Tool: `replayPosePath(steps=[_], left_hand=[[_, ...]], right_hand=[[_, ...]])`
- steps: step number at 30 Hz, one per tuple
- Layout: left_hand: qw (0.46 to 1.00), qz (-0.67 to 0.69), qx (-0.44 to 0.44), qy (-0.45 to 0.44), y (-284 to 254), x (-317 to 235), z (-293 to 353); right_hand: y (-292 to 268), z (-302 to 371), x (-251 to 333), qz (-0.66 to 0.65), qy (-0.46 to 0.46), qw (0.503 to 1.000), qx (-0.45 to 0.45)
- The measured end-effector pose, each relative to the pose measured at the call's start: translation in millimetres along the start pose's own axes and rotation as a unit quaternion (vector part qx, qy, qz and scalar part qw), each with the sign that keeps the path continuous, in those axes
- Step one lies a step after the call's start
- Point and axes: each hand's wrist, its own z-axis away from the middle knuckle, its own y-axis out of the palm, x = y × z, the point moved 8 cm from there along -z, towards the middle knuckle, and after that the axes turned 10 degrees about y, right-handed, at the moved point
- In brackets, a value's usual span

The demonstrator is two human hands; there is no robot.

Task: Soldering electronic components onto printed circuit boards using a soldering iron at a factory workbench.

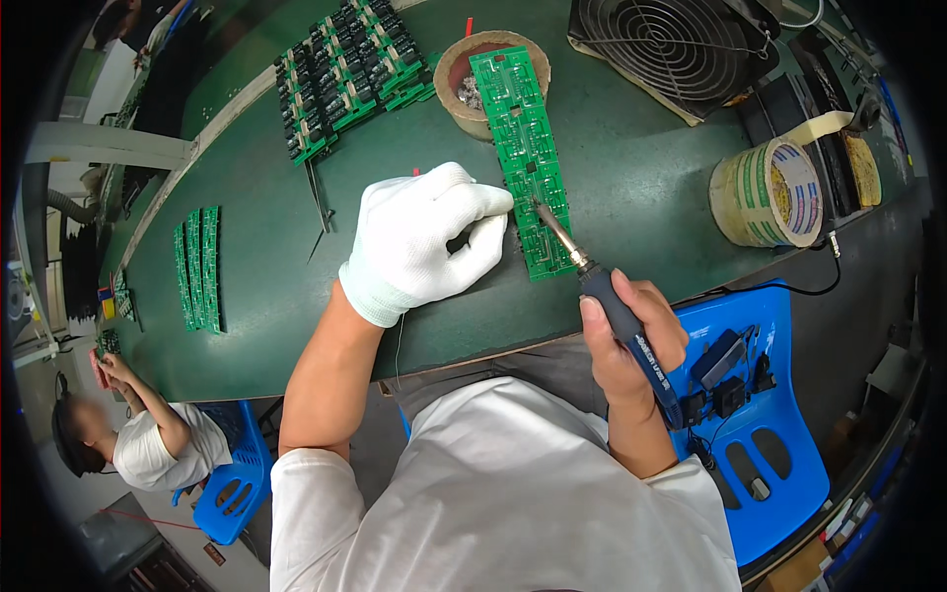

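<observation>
My left hand (pixel 429 237), in a white knitted glove, is pinched closed at the left edge of a long green circuit board (pixel 547 232). A thin wire (pixel 399 355), like solder wire, hangs from under the glove; its end at the fingertips is too small to see. Bare, my right hand (pixel 639 335) wraps round the dark blue handle of a soldering iron (pixel 621 314). The iron's tip points up and left onto the middle of the board, close to my left fingertips. The far end of the board overlaps a round tan pot (pixel 456 104) with grey bits inside.
Stacked boards with black components (pixel 345 74) lie far left, near tweezers (pixel 318 202). Narrow green boards (pixel 197 266) lie farther left. A black fan (pixel 656 39) and a tape roll (pixel 755 197) stand right. A blue chair (pixel 779 444) holds adapters. Another person (pixel 178 444) sits left.
</observation>
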Motion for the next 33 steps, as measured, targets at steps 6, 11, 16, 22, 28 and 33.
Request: replayPosePath(steps=[6, 11, 16, 22, 28, 33], left_hand=[[1.0, -0.011, -0.011, -0.016, -7, 3, 0], [0.998, -0.026, -0.043, -0.035, -15, 6, 1], [0.997, -0.038, -0.052, -0.04, -17, 8, 1], [0.999, 0.001, -0.015, -0.049, -11, 7, 1], [0.997, 0.054, 0.048, 0.014, 2, -6, -1], [0.995, 0.083, 0.051, 0.026, 5, -11, 2]], right_hand=[[-15, 2, -3, 0.019, 0.01, 1.0, 0.003], [-130, 10, -38, -0.184, -0.044, 0.944, -0.272], [-143, 7, -49, -0.017, 0.014, 0.936, -0.352], [-86, 28, -47, -0.084, 0.029, 0.976, -0.2], [-38, 20, -10, -0.034, -0.039, 0.998, -0.024], [-35, 23, -11, -0.041, -0.007, 0.999, -0.003]])
